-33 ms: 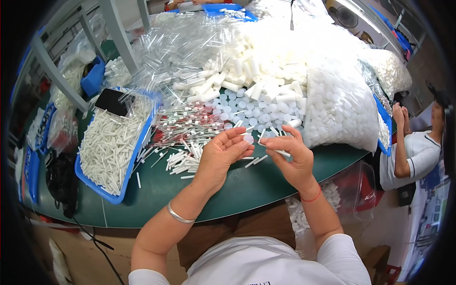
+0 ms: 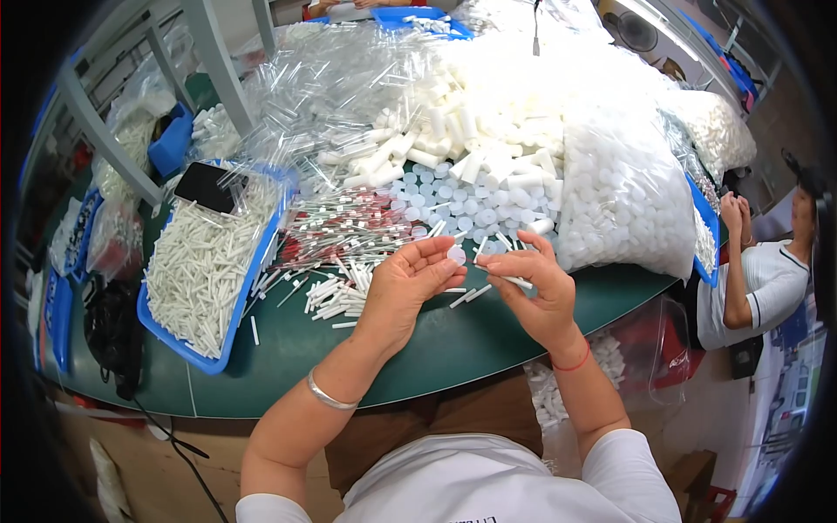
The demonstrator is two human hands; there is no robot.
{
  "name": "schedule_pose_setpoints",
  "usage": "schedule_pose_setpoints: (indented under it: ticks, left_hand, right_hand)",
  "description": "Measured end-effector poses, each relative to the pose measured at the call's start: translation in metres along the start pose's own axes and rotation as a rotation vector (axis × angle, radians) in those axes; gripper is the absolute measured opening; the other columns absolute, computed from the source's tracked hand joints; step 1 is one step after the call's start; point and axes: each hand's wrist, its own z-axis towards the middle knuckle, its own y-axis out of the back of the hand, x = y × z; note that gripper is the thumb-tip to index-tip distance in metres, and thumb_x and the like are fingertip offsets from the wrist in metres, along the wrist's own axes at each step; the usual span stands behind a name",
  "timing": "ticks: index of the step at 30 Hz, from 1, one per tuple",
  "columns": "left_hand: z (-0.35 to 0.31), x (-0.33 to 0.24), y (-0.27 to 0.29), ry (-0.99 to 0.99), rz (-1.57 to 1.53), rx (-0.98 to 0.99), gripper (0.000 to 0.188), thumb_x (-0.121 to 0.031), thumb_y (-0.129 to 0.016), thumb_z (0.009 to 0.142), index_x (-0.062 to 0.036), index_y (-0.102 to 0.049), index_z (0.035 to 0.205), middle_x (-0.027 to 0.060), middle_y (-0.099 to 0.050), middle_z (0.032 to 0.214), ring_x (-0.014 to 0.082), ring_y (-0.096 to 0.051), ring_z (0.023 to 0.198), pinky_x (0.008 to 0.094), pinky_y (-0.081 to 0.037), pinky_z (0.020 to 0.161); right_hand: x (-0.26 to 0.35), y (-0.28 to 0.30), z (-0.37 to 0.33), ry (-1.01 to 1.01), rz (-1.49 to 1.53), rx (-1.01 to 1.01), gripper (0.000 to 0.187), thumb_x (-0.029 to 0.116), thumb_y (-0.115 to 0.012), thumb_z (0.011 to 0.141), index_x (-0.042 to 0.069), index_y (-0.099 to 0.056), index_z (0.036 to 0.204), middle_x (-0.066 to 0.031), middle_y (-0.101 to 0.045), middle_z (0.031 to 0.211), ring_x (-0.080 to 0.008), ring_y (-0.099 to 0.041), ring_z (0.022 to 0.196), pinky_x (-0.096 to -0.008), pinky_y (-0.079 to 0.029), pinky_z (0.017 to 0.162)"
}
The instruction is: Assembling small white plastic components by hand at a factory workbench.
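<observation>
My left hand [image 2: 408, 283] is closed, with a small round translucent disc [image 2: 457, 254] pinched at its fingertips. A short white stick shows beside those fingers; whether it is held too I cannot tell. Just to the right, my right hand [image 2: 536, 283] is closed in a pinch on a thin white stick [image 2: 479, 250]. The two hands are a small gap apart, above the near part of the green table [image 2: 418, 375]. Beyond them lie loose translucent discs [image 2: 475, 209], and left of these a pile of thin rods with white ends [image 2: 344, 222]. Short white tubes [image 2: 336, 301] lie beside my left hand.
A blue tray [image 2: 222, 362] of short white tubes stands at left, a black flat object [image 2: 207, 186] on it. Thick white cylinders [image 2: 453, 131] and clear plastic tubes [image 2: 323, 78] are heaped behind. A bag of discs [image 2: 623, 196] stands right. Another person [image 2: 758, 279] sits far right.
</observation>
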Motion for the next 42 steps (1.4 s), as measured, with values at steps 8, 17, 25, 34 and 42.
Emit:
schedule_pose_setpoints:
  ticks: [8, 17, 25, 34, 42]
  left_hand:
    - [-0.003, 0.0, 0.001, 0.077, 0.067, 0.104, 0.033, -0.009, -0.066, 0.09, 0.004, -0.06, 0.119, 0.0097, -0.067, 0.105, 0.0137, -0.066, 0.089, 0.0246, -0.054, 0.083]
    - [-0.002, -0.003, 0.006, 0.181, -0.012, 0.081, 0.032, -0.011, -0.067, 0.09, 0.0051, -0.061, 0.117, 0.0102, -0.068, 0.1, 0.0148, -0.067, 0.085, 0.0249, -0.056, 0.08]
    - [-0.006, 0.003, 0.003, 0.053, 0.039, 0.006, 0.026, -0.006, -0.068, 0.087, 0.0049, -0.064, 0.111, 0.0104, -0.069, 0.096, 0.0144, -0.067, 0.082, 0.0244, -0.055, 0.078]
    - [-0.01, 0.011, -0.005, -0.393, 0.424, -0.143, 0.021, -0.001, -0.069, 0.085, 0.0013, -0.068, 0.106, 0.0079, -0.068, 0.098, 0.0118, -0.066, 0.083, 0.0231, -0.054, 0.073]
    - [0.028, -0.042, -0.006, -0.536, 0.87, -0.166, 0.022, -0.012, -0.07, 0.086, -0.0032, -0.069, 0.106, 0.0084, -0.068, 0.096, 0.0153, -0.065, 0.086, 0.0268, -0.053, 0.074]
  right_hand:
    - [-0.006, -0.002, -0.002, -0.054, 0.097, 0.045, 0.016, 0.002, -0.072, 0.08, 0.009, -0.068, 0.094, -0.0008, -0.072, 0.093, -0.0154, -0.068, 0.087, -0.0426, -0.04, 0.1]
    - [-0.01, -0.008, -0.001, -0.394, 0.487, 0.041, 0.012, 0.0, -0.072, 0.081, -0.001, -0.069, 0.093, -0.0093, -0.065, 0.1, -0.0167, -0.058, 0.094, -0.0289, -0.043, 0.087]
    - [-0.002, -0.016, 0.004, -0.486, 0.527, 0.042, 0.011, 0.001, -0.072, 0.081, -0.002, -0.07, 0.091, -0.0048, -0.067, 0.09, -0.0133, -0.057, 0.09, -0.0312, -0.041, 0.093]
    - [0.001, -0.029, 0.011, -0.704, 0.84, -0.016, 0.013, 0.006, -0.071, 0.084, -0.002, -0.069, 0.094, -0.0056, -0.069, 0.087, -0.0095, -0.062, 0.078, -0.0225, -0.049, 0.073]
    - [-0.024, -0.018, 0.047, -0.685, 0.792, -0.073, 0.016, 0.009, -0.067, 0.087, -0.003, -0.064, 0.096, -0.0101, -0.068, 0.096, -0.0137, -0.064, 0.084, -0.0269, -0.05, 0.08]
